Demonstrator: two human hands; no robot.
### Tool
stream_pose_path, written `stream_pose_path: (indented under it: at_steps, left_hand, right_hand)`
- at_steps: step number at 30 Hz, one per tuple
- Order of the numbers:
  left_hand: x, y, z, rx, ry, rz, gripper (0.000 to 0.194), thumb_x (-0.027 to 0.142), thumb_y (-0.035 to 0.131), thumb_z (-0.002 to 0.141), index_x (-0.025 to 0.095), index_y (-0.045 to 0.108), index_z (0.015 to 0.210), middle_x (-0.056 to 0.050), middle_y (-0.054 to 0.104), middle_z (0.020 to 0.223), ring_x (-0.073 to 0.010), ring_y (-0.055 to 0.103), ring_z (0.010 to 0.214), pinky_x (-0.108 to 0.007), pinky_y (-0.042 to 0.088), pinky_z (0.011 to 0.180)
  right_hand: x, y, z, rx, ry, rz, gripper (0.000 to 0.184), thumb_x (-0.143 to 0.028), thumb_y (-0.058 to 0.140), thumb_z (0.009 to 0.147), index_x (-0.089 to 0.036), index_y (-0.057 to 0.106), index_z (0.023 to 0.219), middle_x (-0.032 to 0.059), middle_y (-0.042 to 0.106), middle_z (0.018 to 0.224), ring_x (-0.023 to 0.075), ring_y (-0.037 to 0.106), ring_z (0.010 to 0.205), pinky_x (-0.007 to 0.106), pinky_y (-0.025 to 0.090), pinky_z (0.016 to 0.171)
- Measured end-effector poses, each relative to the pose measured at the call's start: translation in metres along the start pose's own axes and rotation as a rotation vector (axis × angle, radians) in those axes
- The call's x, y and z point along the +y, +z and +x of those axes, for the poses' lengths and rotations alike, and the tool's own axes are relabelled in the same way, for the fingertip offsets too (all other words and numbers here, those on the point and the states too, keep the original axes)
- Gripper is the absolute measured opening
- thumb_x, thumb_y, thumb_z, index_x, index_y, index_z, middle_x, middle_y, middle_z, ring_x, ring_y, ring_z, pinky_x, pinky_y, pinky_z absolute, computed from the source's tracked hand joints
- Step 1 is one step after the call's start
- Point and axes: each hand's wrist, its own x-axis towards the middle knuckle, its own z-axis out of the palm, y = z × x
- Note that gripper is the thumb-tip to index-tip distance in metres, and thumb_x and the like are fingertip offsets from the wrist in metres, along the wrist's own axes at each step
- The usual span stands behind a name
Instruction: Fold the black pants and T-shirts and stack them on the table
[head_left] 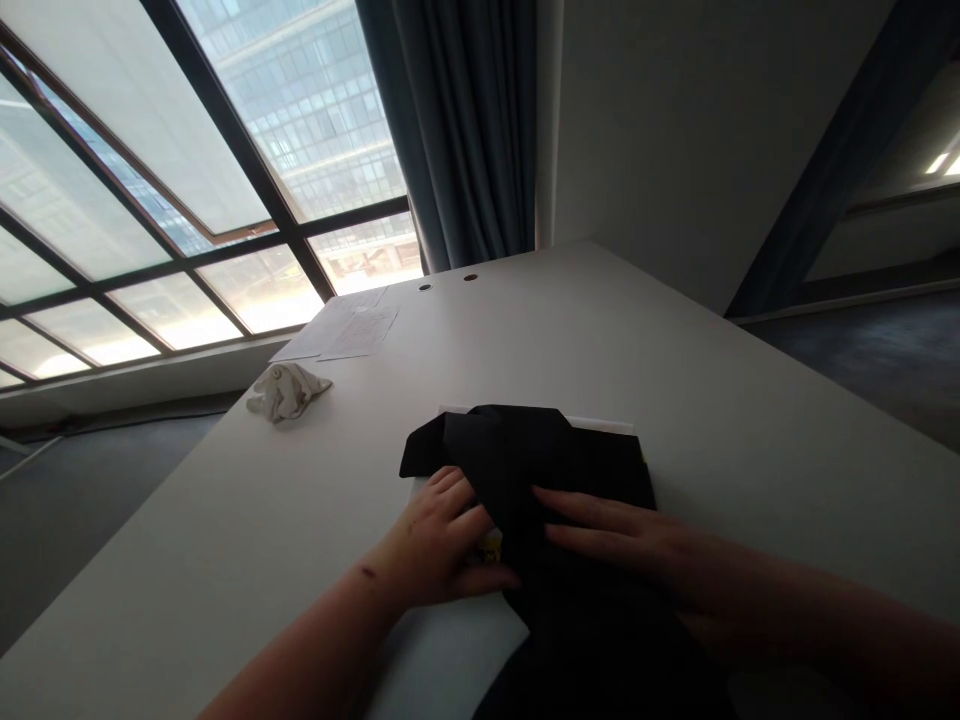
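Note:
A black cloth (517, 450), folded and rumpled, lies on the white table and drapes down toward me at the bottom. My left hand (442, 540) rests at its left side, some fingertips tucked beneath a raised flap and the thumb stretched apart along the edge. Between thumb and forefinger a patch of yellow with dark print (489, 548) shows; what it belongs to is mostly hidden. Two straight fingers of my right hand (622, 530) lie on top of the cloth; its other fingers are out of sight. White edges (600, 425) stick out behind the cloth.
A crumpled off-white cloth (286, 392) sits near the left edge of the white table (510, 350). Printed paper sheets (349, 325) lie at the far left corner. Two round cable holes are at the back. Windows and a dark curtain (472, 130) stand beyond.

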Motion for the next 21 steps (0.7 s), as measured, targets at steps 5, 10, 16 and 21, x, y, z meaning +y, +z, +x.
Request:
stream_pose_path:
  at_steps: [5, 10, 16, 21]
  left_hand:
    - [0.011, -0.001, 0.002, 0.026, 0.024, 0.061, 0.023, 0.036, 0.055, 0.105, 0.022, 0.072, 0.1, -0.012, 0.067, 0.105, -0.0269, 0.063, 0.096, -0.042, 0.055, 0.084]
    - [0.012, -0.001, 0.005, 0.106, 0.003, -0.096, 0.013, 0.027, 0.051, 0.104, 0.022, 0.062, 0.104, -0.012, 0.071, 0.109, -0.0268, 0.065, 0.101, -0.044, 0.055, 0.087]
    - [0.008, 0.0, -0.001, 0.242, -0.222, -0.369, 0.012, 0.021, 0.044, 0.108, 0.024, 0.056, 0.106, -0.01, 0.076, 0.122, -0.0251, 0.068, 0.115, -0.046, 0.052, 0.098]
    - [0.007, 0.007, -0.011, 0.42, -0.577, -0.523, 0.02, 0.037, 0.044, 0.111, 0.024, 0.058, 0.105, -0.006, 0.074, 0.106, -0.0215, 0.069, 0.095, -0.037, 0.056, 0.082]
  right_hand:
    - [0.007, 0.01, -0.001, 0.092, -0.032, -0.126, 0.057, -0.003, 0.068, 0.082, -0.031, 0.069, 0.133, 0.0109, 0.068, 0.14, 0.0254, 0.07, 0.126, 0.035, 0.06, 0.102]
    - [0.013, 0.01, 0.0, 0.374, 0.015, -0.01, 0.018, -0.011, 0.063, 0.091, -0.028, 0.064, 0.098, 0.0042, 0.074, 0.099, 0.017, 0.074, 0.078, 0.025, 0.061, 0.067]
    - [0.01, 0.004, 0.002, 0.734, 0.285, 0.045, 0.023, -0.038, 0.084, 0.083, -0.026, 0.065, 0.079, 0.0036, 0.074, 0.087, 0.0199, 0.071, 0.07, 0.03, 0.061, 0.061]
    - [0.007, -0.001, 0.003, 0.834, 0.313, 0.144, 0.036, -0.049, 0.088, 0.081, -0.024, 0.065, 0.069, 0.0034, 0.07, 0.078, 0.0169, 0.066, 0.062, 0.027, 0.054, 0.052]
